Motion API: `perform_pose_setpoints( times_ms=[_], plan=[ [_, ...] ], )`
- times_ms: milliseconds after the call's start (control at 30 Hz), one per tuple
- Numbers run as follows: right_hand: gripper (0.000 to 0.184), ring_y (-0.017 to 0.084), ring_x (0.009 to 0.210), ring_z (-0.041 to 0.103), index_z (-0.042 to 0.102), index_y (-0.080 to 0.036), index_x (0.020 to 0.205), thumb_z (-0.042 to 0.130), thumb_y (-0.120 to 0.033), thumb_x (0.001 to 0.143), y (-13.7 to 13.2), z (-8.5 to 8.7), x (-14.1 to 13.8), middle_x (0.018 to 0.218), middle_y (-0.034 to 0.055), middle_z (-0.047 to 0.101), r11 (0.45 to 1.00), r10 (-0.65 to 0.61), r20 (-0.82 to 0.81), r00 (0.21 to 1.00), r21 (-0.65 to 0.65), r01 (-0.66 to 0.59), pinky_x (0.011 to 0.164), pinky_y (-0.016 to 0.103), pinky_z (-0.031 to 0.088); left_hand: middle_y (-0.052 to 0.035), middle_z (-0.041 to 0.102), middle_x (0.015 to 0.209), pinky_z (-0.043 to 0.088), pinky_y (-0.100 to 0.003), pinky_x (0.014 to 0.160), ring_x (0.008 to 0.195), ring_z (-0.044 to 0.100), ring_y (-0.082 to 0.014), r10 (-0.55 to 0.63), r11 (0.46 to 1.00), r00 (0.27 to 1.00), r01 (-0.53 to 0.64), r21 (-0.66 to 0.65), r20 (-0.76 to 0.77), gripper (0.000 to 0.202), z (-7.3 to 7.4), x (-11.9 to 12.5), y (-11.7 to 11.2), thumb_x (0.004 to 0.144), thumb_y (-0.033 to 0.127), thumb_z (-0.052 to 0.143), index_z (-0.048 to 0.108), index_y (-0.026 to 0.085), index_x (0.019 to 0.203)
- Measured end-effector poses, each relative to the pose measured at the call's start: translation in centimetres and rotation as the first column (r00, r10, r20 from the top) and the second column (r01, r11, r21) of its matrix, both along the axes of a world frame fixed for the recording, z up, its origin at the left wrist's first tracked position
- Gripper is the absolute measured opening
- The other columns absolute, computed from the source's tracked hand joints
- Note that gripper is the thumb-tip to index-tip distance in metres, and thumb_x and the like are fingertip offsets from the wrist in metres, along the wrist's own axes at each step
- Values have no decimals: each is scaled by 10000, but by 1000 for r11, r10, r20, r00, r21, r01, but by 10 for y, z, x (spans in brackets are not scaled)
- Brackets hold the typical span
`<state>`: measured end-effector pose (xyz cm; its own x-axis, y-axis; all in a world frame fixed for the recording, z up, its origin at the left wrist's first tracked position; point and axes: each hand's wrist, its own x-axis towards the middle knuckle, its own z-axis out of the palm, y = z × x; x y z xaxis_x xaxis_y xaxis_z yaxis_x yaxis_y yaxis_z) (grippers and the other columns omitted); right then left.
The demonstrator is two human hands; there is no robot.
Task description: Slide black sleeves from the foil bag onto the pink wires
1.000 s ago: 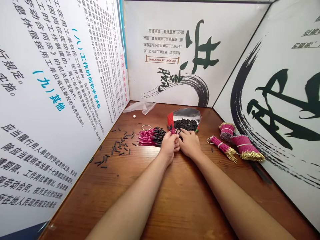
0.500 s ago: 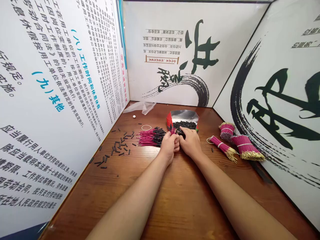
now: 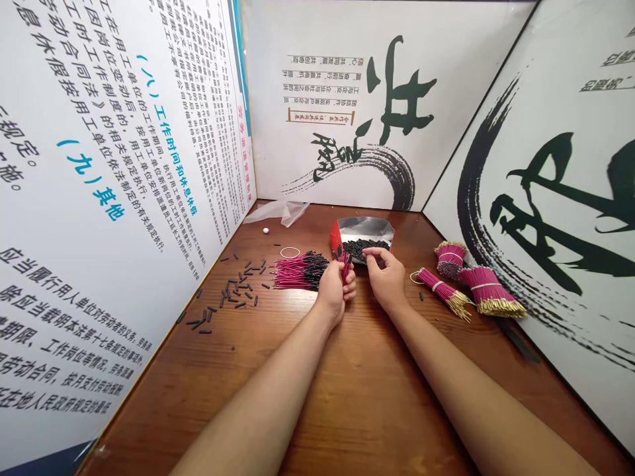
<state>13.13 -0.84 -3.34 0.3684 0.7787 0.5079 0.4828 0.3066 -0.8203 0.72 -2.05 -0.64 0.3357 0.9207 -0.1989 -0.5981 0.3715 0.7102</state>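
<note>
My left hand (image 3: 336, 285) is closed around a small bunch of pink wires (image 3: 343, 262) whose black-capped ends stick up from the fist. My right hand (image 3: 384, 274) sits just to its right, fingers pinched over the front edge of a foil pouch (image 3: 367, 228) full of small black sleeves (image 3: 366, 248); what the fingertips hold is too small to name. A loose pile of pink wires with black ends (image 3: 299, 269) lies left of my left hand.
Scattered black sleeves (image 3: 237, 291) lie on the wooden table (image 3: 357, 396) at the left. Three banded bundles of pink wires with gold tips (image 3: 489, 291) lie at the right. A rubber band (image 3: 290, 252), a clear plastic bag (image 3: 282, 210) and printed panels enclose the space.
My right hand has pulled apart from my left hand and moved slightly right and back toward the pouch. My left hand has stayed in place with the wires.
</note>
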Motion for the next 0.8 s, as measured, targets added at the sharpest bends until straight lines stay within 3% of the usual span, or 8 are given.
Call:
perform_pose_setpoints(
  times_ms=[200,367,600,800],
  plan=[
    [284,180,742,626,680,-183,1048,561,-295,816,-3,4,-6,815,38,697,996,84,-92,992,40,-80,712,319,493,72,352,525,136,-175,368,367,214,-43,-2,1000,1000,2,8,-6,98,1,-1,-1,738,220,423,496,171,781],
    [263,179,724,616,682,-182,999,555,-290,796,-3,4,-8,796,35,682,995,97,-99,990,22,-95,703,322,498,84,349,517,134,-168,378,372,215,-40,37,998,996,-33,53,-77,131,2,1,-3,659,156,478,485,180,788],
    [237,174,706,598,670,-190,968,562,-287,782,-2,3,-6,768,22,654,993,114,-107,988,-10,-115,704,327,486,66,349,527,132,-182,380,375,212,-50,-15,1000,999,15,14,-41,133,2,1,-2,767,203,386,511,164,793],
    [197,170,737,615,654,-196,970,565,-287,819,-8,6,-10,799,23,664,993,94,-120,988,84,-85,714,315,500,69,351,531,139,-179,378,372,220,-48,-9,999,999,11,39,-47,167,3,1,-2,818,222,375,529,160,819]
  ],
)
